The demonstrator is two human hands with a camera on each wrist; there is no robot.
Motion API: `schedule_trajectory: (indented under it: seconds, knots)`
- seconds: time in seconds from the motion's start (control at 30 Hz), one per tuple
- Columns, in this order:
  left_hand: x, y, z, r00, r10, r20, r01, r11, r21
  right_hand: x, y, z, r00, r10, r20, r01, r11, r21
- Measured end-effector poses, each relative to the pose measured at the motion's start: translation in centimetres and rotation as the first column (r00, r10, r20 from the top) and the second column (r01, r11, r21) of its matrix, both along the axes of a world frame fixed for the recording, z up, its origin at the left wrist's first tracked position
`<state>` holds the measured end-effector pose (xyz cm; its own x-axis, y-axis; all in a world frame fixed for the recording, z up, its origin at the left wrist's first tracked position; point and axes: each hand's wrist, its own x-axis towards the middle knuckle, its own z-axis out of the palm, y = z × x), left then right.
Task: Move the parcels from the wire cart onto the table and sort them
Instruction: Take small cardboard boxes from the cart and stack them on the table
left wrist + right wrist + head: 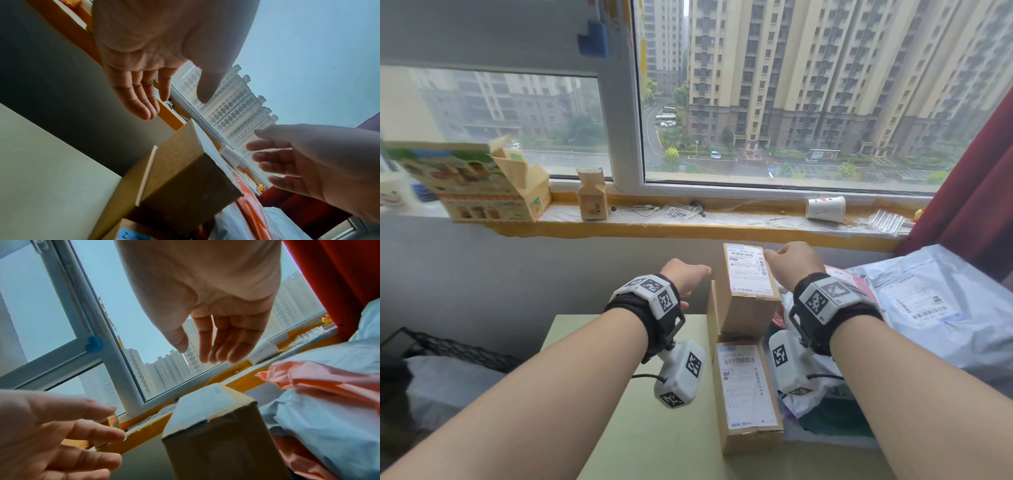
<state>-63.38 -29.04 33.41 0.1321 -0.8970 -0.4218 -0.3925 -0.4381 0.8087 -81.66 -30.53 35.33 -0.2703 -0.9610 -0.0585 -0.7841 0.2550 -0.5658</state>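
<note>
Head view, near box (751, 394): flat on table (654, 428), label up, at 6 o'clock.
Top box (750, 291): stacked across near box's far end, 12 o'clock.
Left hand (686, 277): fingers loosely spread, empty, just left of top box.
Right hand (792, 262): fingers straight, empty, at its right edge.
Mailers (928, 308): heaped at 3 o'clock.
Cart (458, 349): 9 o'clock.

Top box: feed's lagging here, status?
Left hand and right hand open, flanking the top box, neither gripping. It sits on the lower box. Nothing blocking.
</note>
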Motion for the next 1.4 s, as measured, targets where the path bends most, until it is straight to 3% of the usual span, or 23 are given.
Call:
schedule_trajectory:
  seconds: [0.17, 0.43, 0.83, 1.23, 1.4]
  knots:
    - [3.7, 1.2, 0.7, 0.998, 0.067, -0.006, -0.067, 0.998, -0.012, 3.3, 0.6, 1.7, 0.992, 0.029, 0.127, -0.023, 0.998, -0.053]
    - [11.2, 4.2, 1.2, 0.985, 0.173, -0.007, -0.173, 0.985, -0.005, 11.5, 1.9, 2.6, 0.969, 0.18, 0.169, -0.176, 0.984, -0.039]
    - [26.6, 11.6, 1.1, 0.899, 0.439, -0.003, -0.439, 0.898, -0.007, 29.7, 4.5, 0.5, 0.878, 0.437, 0.197, -0.445, 0.895, -0.001]
    - [44.6, 24.3, -3.0, 0.725, 0.686, -0.054, -0.681, 0.727, 0.091, 49.7, 12.2, -4.7, 0.73, 0.646, 0.221, -0.679, 0.724, 0.124]
    - [50.4, 29.6, -6.1, 0.608, 0.79, -0.074, -0.778, 0.612, 0.139, 56.2, 16.0, -7.7, 0.697, 0.677, 0.235, -0.716, 0.674, 0.183]
